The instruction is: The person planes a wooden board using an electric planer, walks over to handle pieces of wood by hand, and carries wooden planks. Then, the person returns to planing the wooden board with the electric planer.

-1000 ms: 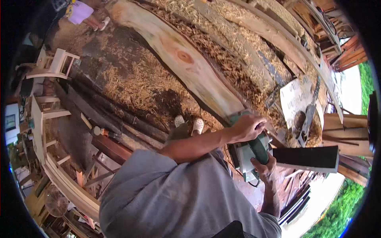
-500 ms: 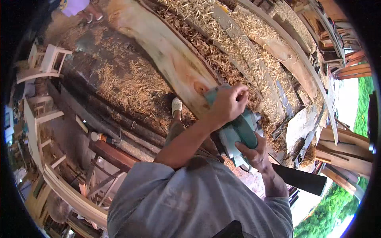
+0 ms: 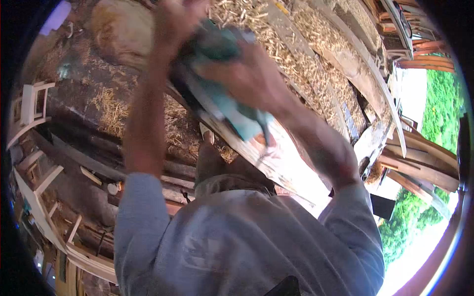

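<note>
A teal electric hand planer (image 3: 238,121), blurred by motion, lies along a long wooden plank (image 3: 284,172) with a natural wavy edge. My right hand (image 3: 242,74) is closed around the planer's rear handle. At the planer's front end my left hand (image 3: 182,12) is closed on the front grip, partly cut off by the top of the view and smeared. Both arms reach well forward. The plank's far end (image 3: 121,34) shows beyond my left forearm, and its near part is glaringly bright.
Wood shavings (image 3: 296,64) cover the boards at right and the floor. Pale wooden frames (image 3: 37,106) stand at left. Stacked planks (image 3: 419,158) are at far right, with greenery outside. A purple garment (image 3: 55,18) of another person shows at top left.
Both hands have pushed the planer forward along the plank, toward the upper left. The near stretch of plank is now uncovered, and my arms have straightened.
</note>
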Action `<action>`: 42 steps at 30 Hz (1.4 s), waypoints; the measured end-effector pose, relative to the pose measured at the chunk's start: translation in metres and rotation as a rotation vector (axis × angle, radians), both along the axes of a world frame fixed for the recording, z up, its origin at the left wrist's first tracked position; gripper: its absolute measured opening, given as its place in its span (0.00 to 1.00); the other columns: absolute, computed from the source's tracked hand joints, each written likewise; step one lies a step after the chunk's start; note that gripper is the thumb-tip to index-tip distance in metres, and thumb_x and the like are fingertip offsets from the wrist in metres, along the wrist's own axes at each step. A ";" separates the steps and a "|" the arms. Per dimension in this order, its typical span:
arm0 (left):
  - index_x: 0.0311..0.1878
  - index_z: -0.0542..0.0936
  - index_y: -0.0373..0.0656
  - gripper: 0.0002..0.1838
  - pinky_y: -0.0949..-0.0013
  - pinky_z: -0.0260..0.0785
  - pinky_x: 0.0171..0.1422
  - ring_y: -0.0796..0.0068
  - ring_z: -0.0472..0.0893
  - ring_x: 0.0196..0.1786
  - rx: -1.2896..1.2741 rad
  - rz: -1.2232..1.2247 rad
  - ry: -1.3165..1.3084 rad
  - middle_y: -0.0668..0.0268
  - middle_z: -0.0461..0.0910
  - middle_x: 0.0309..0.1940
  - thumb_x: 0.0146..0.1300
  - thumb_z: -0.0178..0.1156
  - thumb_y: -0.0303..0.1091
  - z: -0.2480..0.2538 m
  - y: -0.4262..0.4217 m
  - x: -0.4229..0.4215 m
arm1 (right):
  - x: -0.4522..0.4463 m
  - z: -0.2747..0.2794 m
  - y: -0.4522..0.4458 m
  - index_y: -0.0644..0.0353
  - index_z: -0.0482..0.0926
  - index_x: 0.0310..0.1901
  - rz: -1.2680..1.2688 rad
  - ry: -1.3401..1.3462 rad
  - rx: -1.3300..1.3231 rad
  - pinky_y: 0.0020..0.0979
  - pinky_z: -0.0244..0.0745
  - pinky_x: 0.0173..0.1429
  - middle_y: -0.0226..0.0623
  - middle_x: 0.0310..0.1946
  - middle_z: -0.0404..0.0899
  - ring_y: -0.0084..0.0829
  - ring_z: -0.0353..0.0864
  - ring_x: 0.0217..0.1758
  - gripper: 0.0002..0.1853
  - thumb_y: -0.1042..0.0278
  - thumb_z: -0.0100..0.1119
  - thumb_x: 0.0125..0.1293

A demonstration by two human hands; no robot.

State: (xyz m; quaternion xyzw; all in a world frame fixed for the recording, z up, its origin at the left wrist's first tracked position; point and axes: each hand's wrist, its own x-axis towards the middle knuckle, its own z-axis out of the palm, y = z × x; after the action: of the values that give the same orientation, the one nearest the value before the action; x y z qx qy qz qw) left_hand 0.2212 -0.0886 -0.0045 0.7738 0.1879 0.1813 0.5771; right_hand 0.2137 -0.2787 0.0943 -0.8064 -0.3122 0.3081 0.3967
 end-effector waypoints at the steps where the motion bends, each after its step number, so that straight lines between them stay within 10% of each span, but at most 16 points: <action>1: 0.39 0.82 0.38 0.10 0.70 0.69 0.31 0.81 0.75 0.27 0.149 0.029 -0.213 0.67 0.76 0.24 0.65 0.62 0.36 -0.003 0.028 0.012 | 0.018 -0.026 0.019 0.56 0.84 0.50 0.153 -0.210 0.049 0.35 0.76 0.33 0.35 0.24 0.81 0.26 0.78 0.25 0.18 0.56 0.65 0.63; 3: 0.39 0.82 0.37 0.09 0.71 0.69 0.32 0.80 0.75 0.27 0.112 0.020 -0.204 0.68 0.76 0.24 0.66 0.62 0.35 0.000 0.066 0.020 | 0.027 -0.021 0.054 0.57 0.85 0.49 0.073 -0.076 0.170 0.37 0.78 0.37 0.37 0.29 0.84 0.28 0.82 0.29 0.19 0.53 0.65 0.63; 5: 0.40 0.81 0.37 0.09 0.71 0.68 0.32 0.79 0.75 0.27 0.054 0.039 -0.195 0.69 0.76 0.25 0.67 0.60 0.34 0.009 0.081 0.017 | 0.045 -0.046 0.091 0.55 0.84 0.32 0.553 -1.171 -0.304 0.40 0.74 0.28 0.38 0.25 0.84 0.34 0.86 0.29 0.05 0.68 0.59 0.59; 8: 0.41 0.81 0.37 0.09 0.73 0.67 0.32 0.80 0.74 0.26 0.080 0.069 -0.121 0.71 0.77 0.26 0.68 0.60 0.34 0.016 0.058 0.004 | 0.036 -0.075 0.071 0.60 0.83 0.31 0.397 -1.405 -0.027 0.43 0.76 0.31 0.45 0.27 0.84 0.43 0.86 0.30 0.07 0.68 0.58 0.60; 10: 0.41 0.81 0.38 0.09 0.74 0.67 0.32 0.80 0.75 0.27 0.019 0.020 -0.150 0.71 0.77 0.26 0.68 0.61 0.34 0.010 0.014 -0.008 | 0.016 -0.038 0.010 0.64 0.83 0.33 0.118 -0.252 0.286 0.47 0.79 0.37 0.51 0.31 0.84 0.48 0.85 0.33 0.10 0.68 0.54 0.63; 14: 0.41 0.82 0.39 0.09 0.73 0.72 0.39 0.79 0.79 0.34 -0.222 0.006 0.008 0.70 0.80 0.31 0.69 0.61 0.36 0.022 -0.138 -0.060 | -0.035 -0.017 -0.135 0.68 0.84 0.39 0.021 -0.020 -0.092 0.42 0.82 0.38 0.53 0.30 0.85 0.45 0.87 0.32 0.26 0.46 0.67 0.58; 18: 0.43 0.85 0.42 0.09 0.71 0.76 0.43 0.81 0.81 0.36 -0.185 -0.089 -0.069 0.69 0.84 0.30 0.67 0.65 0.37 0.010 -0.313 -0.114 | -0.093 0.020 -0.301 0.64 0.79 0.51 -0.067 0.234 -0.449 0.39 0.82 0.44 0.50 0.37 0.86 0.36 0.87 0.39 0.22 0.56 0.69 0.63; 24: 0.44 0.82 0.44 0.08 0.62 0.78 0.33 0.61 0.86 0.29 -0.317 -0.447 -0.211 0.56 0.84 0.29 0.62 0.68 0.29 0.003 -0.533 -0.189 | -0.186 0.008 -0.539 0.66 0.78 0.34 -0.195 0.222 -0.431 0.33 0.77 0.28 0.40 0.20 0.81 0.28 0.82 0.21 0.15 0.65 0.74 0.57; 42: 0.45 0.83 0.40 0.06 0.77 0.71 0.29 0.86 0.78 0.25 -0.368 -0.088 0.013 0.70 0.82 0.25 0.67 0.66 0.30 0.012 -0.321 -0.115 | -0.098 0.023 -0.302 0.69 0.80 0.42 -0.094 0.343 -0.374 0.38 0.79 0.37 0.50 0.28 0.85 0.36 0.87 0.31 0.23 0.55 0.75 0.59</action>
State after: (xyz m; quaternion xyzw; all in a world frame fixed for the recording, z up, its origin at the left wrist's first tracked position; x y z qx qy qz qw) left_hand 0.1059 -0.4099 0.0073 0.6638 0.1878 0.1136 0.7150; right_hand 0.1155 -0.5808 0.1172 -0.8154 -0.1401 0.4738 0.3017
